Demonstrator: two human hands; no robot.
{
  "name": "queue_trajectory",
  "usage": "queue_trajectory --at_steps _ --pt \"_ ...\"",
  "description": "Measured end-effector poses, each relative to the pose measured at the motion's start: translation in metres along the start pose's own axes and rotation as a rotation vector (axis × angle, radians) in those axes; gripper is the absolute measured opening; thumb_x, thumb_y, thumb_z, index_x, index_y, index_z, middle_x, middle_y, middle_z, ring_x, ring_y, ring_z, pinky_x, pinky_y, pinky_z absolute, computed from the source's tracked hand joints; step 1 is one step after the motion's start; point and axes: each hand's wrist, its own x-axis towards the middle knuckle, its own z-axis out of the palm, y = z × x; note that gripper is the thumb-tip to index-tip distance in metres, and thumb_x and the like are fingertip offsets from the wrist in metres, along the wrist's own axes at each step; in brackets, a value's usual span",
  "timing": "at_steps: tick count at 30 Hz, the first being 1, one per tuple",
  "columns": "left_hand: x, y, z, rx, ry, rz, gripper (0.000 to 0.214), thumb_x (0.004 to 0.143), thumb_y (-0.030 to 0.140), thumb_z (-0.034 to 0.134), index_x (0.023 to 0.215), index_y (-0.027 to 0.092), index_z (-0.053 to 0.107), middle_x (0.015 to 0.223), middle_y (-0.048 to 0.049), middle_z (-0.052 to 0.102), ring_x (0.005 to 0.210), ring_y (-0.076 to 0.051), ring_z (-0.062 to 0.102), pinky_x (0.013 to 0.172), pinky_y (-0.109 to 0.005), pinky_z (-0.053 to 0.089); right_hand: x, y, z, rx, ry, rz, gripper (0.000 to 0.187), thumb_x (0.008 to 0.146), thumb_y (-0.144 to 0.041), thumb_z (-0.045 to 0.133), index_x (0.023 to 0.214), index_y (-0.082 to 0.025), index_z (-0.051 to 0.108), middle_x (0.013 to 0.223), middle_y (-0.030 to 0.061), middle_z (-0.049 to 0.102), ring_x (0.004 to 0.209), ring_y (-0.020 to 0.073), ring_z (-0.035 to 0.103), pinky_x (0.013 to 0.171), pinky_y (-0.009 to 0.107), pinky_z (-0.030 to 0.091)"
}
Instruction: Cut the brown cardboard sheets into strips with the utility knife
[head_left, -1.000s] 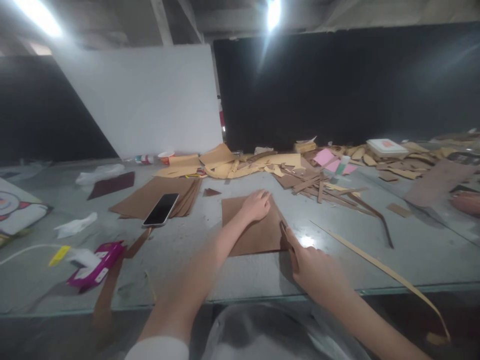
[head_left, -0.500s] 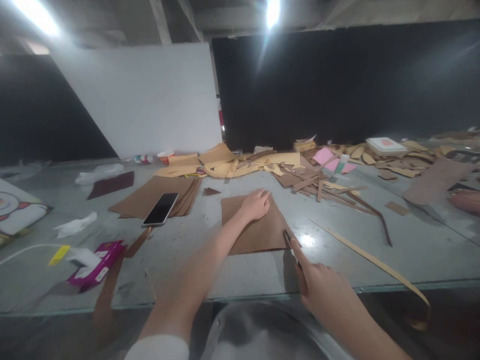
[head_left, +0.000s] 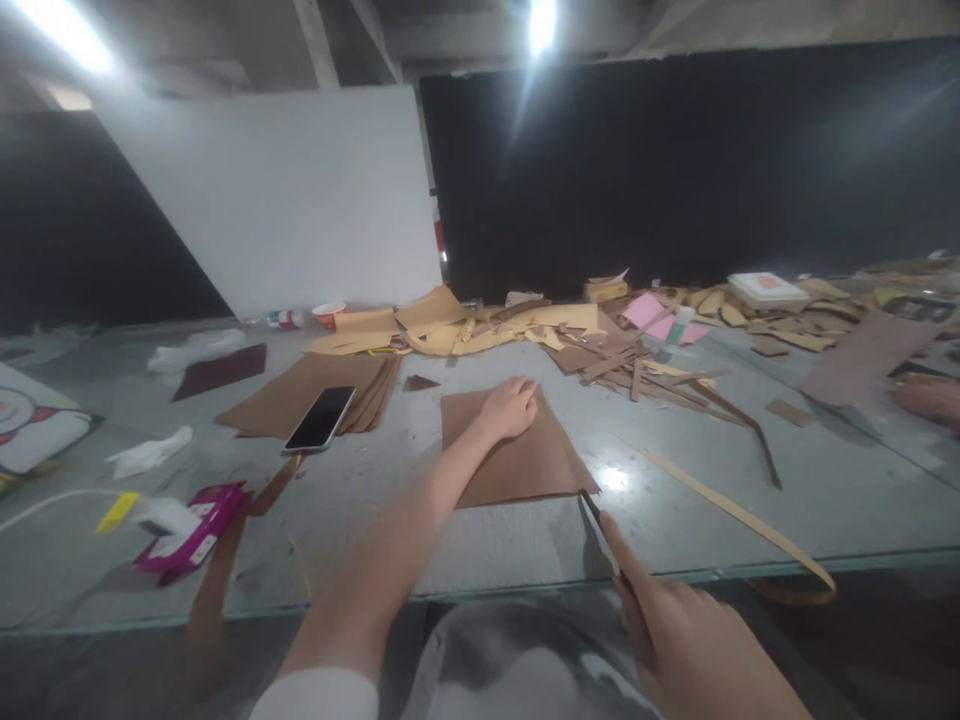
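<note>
A brown sheet of leather-like material (head_left: 517, 465) lies on the table in front of me. My left hand (head_left: 511, 405) presses flat on its upper part, fingers stretched out and holding nothing. In my right hand (head_left: 675, 620) is a slim dark knife (head_left: 591, 505), with the index finger laid along it. The knife's tip touches or nearly touches the sheet's near right corner. My right hand is beyond the sheet's near edge, over the table's front edge.
To the left lie a phone (head_left: 321, 420) on stacked brown sheets (head_left: 262, 395) and a purple packet (head_left: 196, 535). Brown scrap strips (head_left: 611, 365) pile up behind on the right. A long tan strip (head_left: 739, 510) hangs over the table's edge. Another person's hand (head_left: 926, 392) is far right.
My right hand has drawn the knife toward me and slightly right, along the sheet's right side to its near corner. My left hand stays in place on the sheet.
</note>
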Motion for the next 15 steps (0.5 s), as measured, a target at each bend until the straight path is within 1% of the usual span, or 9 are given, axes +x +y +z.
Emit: queue_trajectory --at_steps 2,4,6,7,10,13,15 --pt "0.0 0.0 -0.001 0.002 -0.009 -0.004 0.06 0.11 0.03 0.033 0.162 0.009 0.053 0.172 -0.0179 0.049 0.16 -0.03 0.044 0.134 -0.046 0.033 -0.006 0.004 -0.008 0.037 0.006 0.007 0.087 0.091 -0.035 0.061 0.175 -0.027 0.038 0.063 0.004 0.071 0.049 0.027 0.067 0.047 0.03 0.039" --pt "0.0 0.0 -0.001 -0.003 -0.01 -0.005 0.06 0.11 0.031 0.033 0.163 0.01 0.053 0.172 -0.0174 0.048 0.161 -0.03 0.043 0.134 -0.047 0.033 -0.01 0.009 -0.02 0.057 0.007 0.02 0.079 0.096 -0.039 0.059 0.173 -0.033 0.043 0.062 0.0038 0.071 0.05 0.0287 0.067 0.048 0.031 0.041" --pt "0.0 -0.001 -0.001 -0.009 -0.012 -0.004 0.059 0.11 0.031 0.033 0.163 0.013 0.053 0.173 -0.016 0.048 0.161 -0.03 0.042 0.134 -0.048 0.033 -0.008 0.017 -0.031 0.056 0.015 0.051 0.071 0.1 -0.044 0.055 0.17 -0.037 0.048 0.063 0.0039 0.072 0.052 0.0299 0.068 0.049 0.033 0.042" --pt "0.0 -0.001 -0.001 -0.008 -0.016 -0.006 0.059 0.11 0.031 0.033 0.163 0.013 0.052 0.173 -0.0159 0.048 0.161 -0.03 0.042 0.134 -0.048 0.032 -0.003 0.022 -0.036 0.044 0.022 0.071 0.068 0.102 -0.045 0.053 0.17 -0.037 0.048 0.064 0.0041 0.072 0.054 0.0302 0.069 0.05 0.033 0.043" --pt "0.0 -0.001 -0.001 -0.003 -0.024 -0.014 0.06 0.11 0.03 0.033 0.164 0.012 0.052 0.174 -0.0166 0.046 0.161 -0.03 0.043 0.135 -0.048 0.032 0.026 0.041 -0.041 -0.024 0.04 0.102 0.064 0.109 -0.043 0.044 0.172 -0.031 0.045 0.072 0.0054 0.075 0.063 0.0289 0.072 0.058 0.032 0.044" --pt "0.0 -0.001 -0.001 -0.007 -0.03 -0.018 0.059 0.111 0.031 0.032 0.164 0.014 0.051 0.174 -0.0157 0.046 0.162 -0.03 0.042 0.135 -0.048 0.031 0.074 0.063 -0.036 -0.131 0.038 0.098 0.061 0.113 -0.033 0.039 0.173 -0.029 0.041 0.092 0.0086 0.079 0.075 0.0259 0.073 0.067 0.03 0.044" --pt "0.0 -0.001 -0.001 -0.004 -0.042 -0.028 0.059 0.111 0.032 0.032 0.165 0.014 0.051 0.174 -0.016 0.045 0.162 -0.03 0.041 0.135 -0.048 0.03 0.108 0.077 -0.03 -0.23 0.031 0.091 0.06 0.112 -0.024 0.039 0.171 -0.028 0.045 0.1 0.0112 0.076 0.08 0.0255 0.071 0.072 0.031 0.044"
